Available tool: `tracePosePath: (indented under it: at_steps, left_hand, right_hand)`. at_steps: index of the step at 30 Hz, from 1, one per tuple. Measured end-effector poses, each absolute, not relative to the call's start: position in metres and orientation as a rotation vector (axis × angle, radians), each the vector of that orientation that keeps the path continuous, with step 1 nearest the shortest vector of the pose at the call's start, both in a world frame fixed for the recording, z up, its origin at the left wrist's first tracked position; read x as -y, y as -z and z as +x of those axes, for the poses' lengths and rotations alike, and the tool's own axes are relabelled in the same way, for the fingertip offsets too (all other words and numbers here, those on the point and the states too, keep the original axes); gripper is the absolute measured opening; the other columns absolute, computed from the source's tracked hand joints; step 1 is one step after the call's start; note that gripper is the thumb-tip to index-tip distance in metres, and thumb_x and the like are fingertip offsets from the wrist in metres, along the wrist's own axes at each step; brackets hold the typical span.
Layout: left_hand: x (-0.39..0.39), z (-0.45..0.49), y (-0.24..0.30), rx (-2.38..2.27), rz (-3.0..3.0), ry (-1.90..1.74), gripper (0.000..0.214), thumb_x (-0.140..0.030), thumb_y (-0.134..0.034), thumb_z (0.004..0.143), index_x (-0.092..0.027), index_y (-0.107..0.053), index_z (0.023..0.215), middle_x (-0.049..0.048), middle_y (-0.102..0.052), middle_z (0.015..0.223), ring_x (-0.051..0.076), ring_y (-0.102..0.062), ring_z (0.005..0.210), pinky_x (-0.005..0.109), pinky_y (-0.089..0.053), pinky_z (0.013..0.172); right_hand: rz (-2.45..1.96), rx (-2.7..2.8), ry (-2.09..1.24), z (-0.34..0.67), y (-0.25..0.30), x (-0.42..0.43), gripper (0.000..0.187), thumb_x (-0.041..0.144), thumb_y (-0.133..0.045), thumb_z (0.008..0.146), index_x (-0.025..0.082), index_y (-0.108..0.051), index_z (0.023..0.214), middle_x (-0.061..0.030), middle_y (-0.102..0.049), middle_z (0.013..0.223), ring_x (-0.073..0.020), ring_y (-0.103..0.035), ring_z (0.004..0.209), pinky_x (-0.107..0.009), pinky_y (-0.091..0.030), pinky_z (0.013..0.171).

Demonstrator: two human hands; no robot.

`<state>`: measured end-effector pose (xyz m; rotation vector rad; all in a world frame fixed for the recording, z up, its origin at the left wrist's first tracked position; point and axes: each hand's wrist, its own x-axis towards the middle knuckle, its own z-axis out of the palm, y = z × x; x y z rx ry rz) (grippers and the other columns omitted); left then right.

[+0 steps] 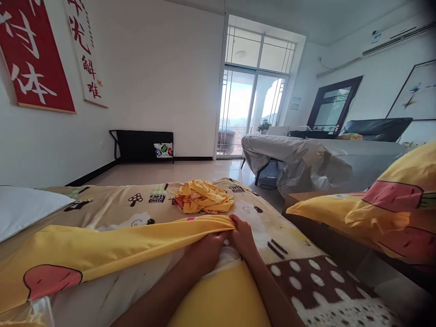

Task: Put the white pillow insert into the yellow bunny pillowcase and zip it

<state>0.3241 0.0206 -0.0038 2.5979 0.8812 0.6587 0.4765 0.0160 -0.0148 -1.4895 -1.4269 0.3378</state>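
A yellow cover (112,247) with a red shape printed on it lies across the patterned bedspread (296,268) in front of me. My left hand (206,252) reaches into the cover's opening, its fingers hidden in the white filling (226,254). My right hand (242,236) pinches the cover's yellow edge at the corner, fingers closed on the cloth. Both hands meet at that corner, near the middle of the bed.
A crumpled yellow cloth (202,197) lies farther up the bed. A white pillow (23,206) sits at the left. A yellow printed pillow (381,213) rests on a low stand at the right. Beyond stand a covered table (306,159) and glass balcony doors (252,109).
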Motion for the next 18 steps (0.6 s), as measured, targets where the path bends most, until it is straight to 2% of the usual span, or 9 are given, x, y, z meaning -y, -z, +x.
tracePosePath:
  at_steps: [8,13,15,18]
  left_hand:
    - [-0.03,0.326,0.008,-0.933,2.371,-0.815,0.042,-0.023,-0.039,0.09,-0.027,-0.059,0.126,-0.0021,-0.053,0.139,0.017,-0.045,0.13,0.036,-0.027,0.115]
    - [-0.034,0.325,0.009,-0.764,2.156,-0.799,0.036,-0.034,-0.049,0.088,-0.023,-0.065,0.118,0.0004,-0.065,0.123,0.02,-0.059,0.112,0.034,-0.04,0.106]
    - [-0.034,0.325,0.011,-0.759,2.146,-0.801,0.038,-0.037,-0.048,0.088,-0.022,-0.063,0.121,0.0006,-0.064,0.126,0.02,-0.057,0.115,0.033,-0.038,0.107]
    - [-0.032,0.326,0.014,-0.954,2.201,-0.749,0.048,-0.04,-0.042,0.09,-0.02,-0.052,0.133,0.0038,-0.05,0.141,0.021,-0.043,0.132,0.036,-0.027,0.115]
  right_hand:
    - [-1.487,1.411,-0.319,0.477,0.012,-0.016,0.023,0.027,-0.045,0.057,0.02,-0.059,0.073,-0.0034,-0.068,0.072,-0.0192,-0.057,0.068,-0.026,-0.038,0.062]
    - [-1.473,1.395,-0.321,0.476,0.014,-0.016,0.019,0.026,-0.045,0.057,0.02,-0.058,0.07,-0.0022,-0.066,0.067,-0.0184,-0.055,0.065,-0.026,-0.037,0.06]
    - [-1.446,1.396,-0.328,0.476,0.015,-0.016,0.02,0.025,-0.044,0.058,0.02,-0.058,0.07,-0.001,-0.065,0.066,-0.0175,-0.054,0.063,-0.025,-0.037,0.059]
    - [-1.427,1.398,-0.345,0.477,0.017,-0.016,0.018,0.023,-0.044,0.058,0.02,-0.058,0.069,0.0,-0.063,0.064,-0.0167,-0.053,0.063,-0.024,-0.036,0.058]
